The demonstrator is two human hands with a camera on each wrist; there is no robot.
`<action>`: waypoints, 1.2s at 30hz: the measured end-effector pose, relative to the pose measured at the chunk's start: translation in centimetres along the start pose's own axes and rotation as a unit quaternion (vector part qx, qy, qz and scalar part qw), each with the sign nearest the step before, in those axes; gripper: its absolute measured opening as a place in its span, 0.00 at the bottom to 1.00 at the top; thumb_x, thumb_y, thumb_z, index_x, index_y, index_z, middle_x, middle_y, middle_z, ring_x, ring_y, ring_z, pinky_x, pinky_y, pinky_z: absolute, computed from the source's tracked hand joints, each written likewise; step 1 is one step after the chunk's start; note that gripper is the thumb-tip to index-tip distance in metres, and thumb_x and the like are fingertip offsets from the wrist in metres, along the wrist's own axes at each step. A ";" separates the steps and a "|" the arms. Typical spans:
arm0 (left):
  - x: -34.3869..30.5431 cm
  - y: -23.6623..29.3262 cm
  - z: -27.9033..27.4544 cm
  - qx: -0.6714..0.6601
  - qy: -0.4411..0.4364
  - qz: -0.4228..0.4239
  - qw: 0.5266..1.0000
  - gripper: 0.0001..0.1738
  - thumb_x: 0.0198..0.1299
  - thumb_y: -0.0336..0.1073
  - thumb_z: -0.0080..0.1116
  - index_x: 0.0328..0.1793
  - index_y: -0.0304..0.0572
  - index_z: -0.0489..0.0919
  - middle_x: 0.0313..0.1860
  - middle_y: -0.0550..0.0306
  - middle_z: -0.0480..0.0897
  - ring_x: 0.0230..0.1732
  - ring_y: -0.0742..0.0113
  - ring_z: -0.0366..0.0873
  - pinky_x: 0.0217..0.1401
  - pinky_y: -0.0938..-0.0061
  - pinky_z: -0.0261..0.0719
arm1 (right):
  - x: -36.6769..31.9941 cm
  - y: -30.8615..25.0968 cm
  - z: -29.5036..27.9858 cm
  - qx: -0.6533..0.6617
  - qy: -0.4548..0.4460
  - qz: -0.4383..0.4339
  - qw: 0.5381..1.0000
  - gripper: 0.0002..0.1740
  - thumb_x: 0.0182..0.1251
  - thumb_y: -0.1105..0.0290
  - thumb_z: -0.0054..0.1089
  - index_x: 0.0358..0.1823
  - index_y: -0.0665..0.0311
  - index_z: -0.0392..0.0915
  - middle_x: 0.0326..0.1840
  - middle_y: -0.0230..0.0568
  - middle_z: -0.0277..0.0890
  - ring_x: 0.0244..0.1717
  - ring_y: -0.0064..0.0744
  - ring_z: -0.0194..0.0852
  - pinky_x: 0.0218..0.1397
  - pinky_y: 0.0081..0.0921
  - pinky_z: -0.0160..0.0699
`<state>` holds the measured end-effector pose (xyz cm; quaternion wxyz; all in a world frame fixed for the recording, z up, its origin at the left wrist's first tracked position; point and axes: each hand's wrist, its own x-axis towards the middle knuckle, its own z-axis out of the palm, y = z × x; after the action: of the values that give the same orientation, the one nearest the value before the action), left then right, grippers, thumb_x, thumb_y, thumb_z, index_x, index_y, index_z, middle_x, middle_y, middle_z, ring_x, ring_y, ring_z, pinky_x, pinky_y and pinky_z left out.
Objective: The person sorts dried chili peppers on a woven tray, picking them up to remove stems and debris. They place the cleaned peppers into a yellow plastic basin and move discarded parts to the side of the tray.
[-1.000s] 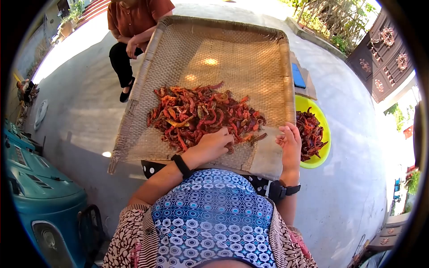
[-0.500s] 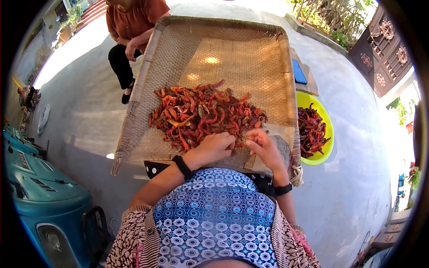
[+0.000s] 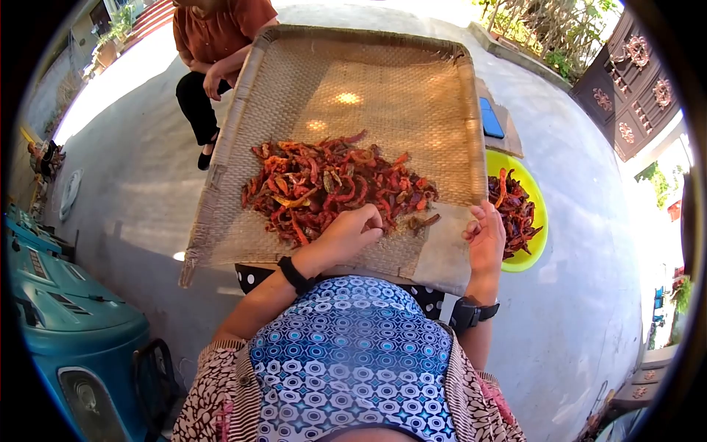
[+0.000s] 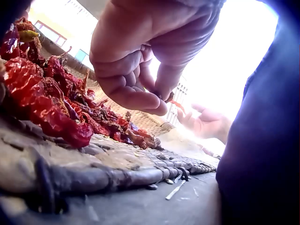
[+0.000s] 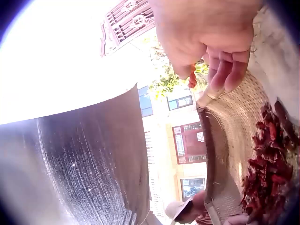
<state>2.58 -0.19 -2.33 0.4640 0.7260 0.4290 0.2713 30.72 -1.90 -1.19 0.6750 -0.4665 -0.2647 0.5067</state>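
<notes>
The left hand [image 3: 347, 234] pinches a small dark piece [image 4: 164, 97] beside the dried red chilies [image 3: 331, 184] on the woven tray [image 3: 398, 81]. The right hand [image 3: 484, 239], fingers loosely bent and apart, hovers near the yellow basin [image 3: 543, 208]; 1 orange-red chili [image 3: 502, 188] shows beyond its fingertips, contact unclear.

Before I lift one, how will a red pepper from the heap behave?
The red pepper looks shrivelled, so it is probably light for its size. Its creased skin might crack if pinched hard. Crooked peppers overlap in the heap, so it may snag rather than roll.
</notes>
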 end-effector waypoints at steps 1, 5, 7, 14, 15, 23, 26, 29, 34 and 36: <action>0.1 0.1 0.1 0.002 -0.006 -0.005 1.000 0.08 0.66 0.33 0.60 0.45 0.38 0.74 0.35 0.56 0.80 0.37 0.68 0.78 0.38 0.71 0.76 | -0.5 0.5 0.2 -0.075 -0.069 0.026 0.995 0.13 0.72 0.63 0.60 0.50 0.62 0.76 0.31 0.30 0.77 0.25 0.16 0.69 0.32 0.18 0.72; 0.3 0.1 0.3 -0.007 -0.020 -0.011 1.000 0.08 0.67 0.34 0.59 0.46 0.38 0.74 0.36 0.57 0.80 0.37 0.69 0.78 0.38 0.72 0.76 | -2.8 3.1 3.9 -0.348 -0.321 -0.011 0.881 0.11 0.68 0.67 0.63 0.47 0.64 0.78 0.30 0.29 0.76 0.27 0.16 0.69 0.30 0.19 0.70; 0.1 0.1 0.1 -0.014 -0.043 -0.013 0.999 0.08 0.67 0.33 0.59 0.47 0.38 0.75 0.37 0.57 0.81 0.37 0.70 0.78 0.39 0.73 0.77 | -3.0 5.2 4.8 -0.386 -0.354 -0.138 0.841 0.09 0.67 0.69 0.64 0.44 0.65 0.79 0.29 0.29 0.75 0.26 0.16 0.69 0.28 0.19 0.69; -0.1 -0.5 0.0 0.001 -0.029 0.014 0.999 0.09 0.66 0.34 0.58 0.49 0.37 0.77 0.39 0.58 0.80 0.40 0.70 0.77 0.43 0.72 0.77 | -1.6 2.3 3.1 -0.390 -0.257 -0.029 0.884 0.09 0.67 0.68 0.64 0.40 0.67 0.79 0.30 0.30 0.76 0.26 0.16 0.70 0.28 0.19 0.71; -0.1 -0.4 0.0 -0.001 -0.035 0.009 0.999 0.09 0.66 0.34 0.58 0.48 0.37 0.77 0.40 0.57 0.80 0.41 0.70 0.77 0.44 0.72 0.77 | -0.7 1.8 2.0 -0.394 -0.222 -0.031 0.891 0.09 0.67 0.68 0.64 0.40 0.67 0.79 0.30 0.31 0.76 0.26 0.17 0.70 0.29 0.19 0.71; 0.1 -1.6 0.6 0.025 -0.098 0.028 0.994 0.10 0.65 0.32 0.58 0.49 0.36 0.77 0.44 0.53 0.80 0.47 0.62 0.78 0.50 0.68 0.77 | 3.5 -0.4 0.8 -0.491 0.037 -0.305 0.815 0.17 0.67 0.67 0.61 0.56 0.60 0.75 0.45 0.39 0.78 0.40 0.36 0.78 0.43 0.32 0.78; 0.1 -1.6 0.7 0.047 -0.126 0.036 0.990 0.09 0.65 0.32 0.57 0.49 0.36 0.78 0.44 0.53 0.80 0.48 0.61 0.79 0.51 0.67 0.77 | 3.9 2.6 2.7 -0.627 -0.110 -0.285 0.717 0.16 0.65 0.68 0.60 0.55 0.56 0.76 0.48 0.40 0.75 0.44 0.45 0.79 0.45 0.39 0.78; -0.1 -2.2 0.6 0.038 -0.144 0.027 0.988 0.10 0.65 0.31 0.57 0.49 0.36 0.78 0.45 0.52 0.80 0.48 0.59 0.79 0.51 0.67 0.78 | 3.9 4.7 4.6 -0.663 -0.155 -0.261 0.684 0.13 0.65 0.68 0.60 0.51 0.52 0.78 0.51 0.39 0.73 0.46 0.48 0.78 0.46 0.42 0.77; -0.5 -1.8 0.2 0.051 -0.105 0.045 0.992 0.10 0.65 0.32 0.57 0.50 0.37 0.77 0.42 0.52 0.81 0.44 0.61 0.80 0.47 0.68 0.79 | 4.0 4.7 4.9 -0.686 -0.180 -0.199 0.677 0.11 0.64 0.69 0.61 0.47 0.52 0.78 0.52 0.37 0.70 0.45 0.44 0.79 0.44 0.41 0.77; -0.3 -1.7 0.1 0.034 -0.067 0.053 0.996 0.11 0.67 0.32 0.57 0.52 0.37 0.77 0.40 0.54 0.81 0.39 0.64 0.80 0.41 0.70 0.80 | 3.0 3.9 4.5 -0.661 -0.173 -0.199 0.702 0.10 0.63 0.69 0.62 0.46 0.53 0.78 0.50 0.37 0.73 0.42 0.42 0.79 0.43 0.39 0.77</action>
<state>1.90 -0.21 -3.89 0.4517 0.7796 0.3668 0.2315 26.29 2.69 -3.15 0.2210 -0.6334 -0.7306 0.1273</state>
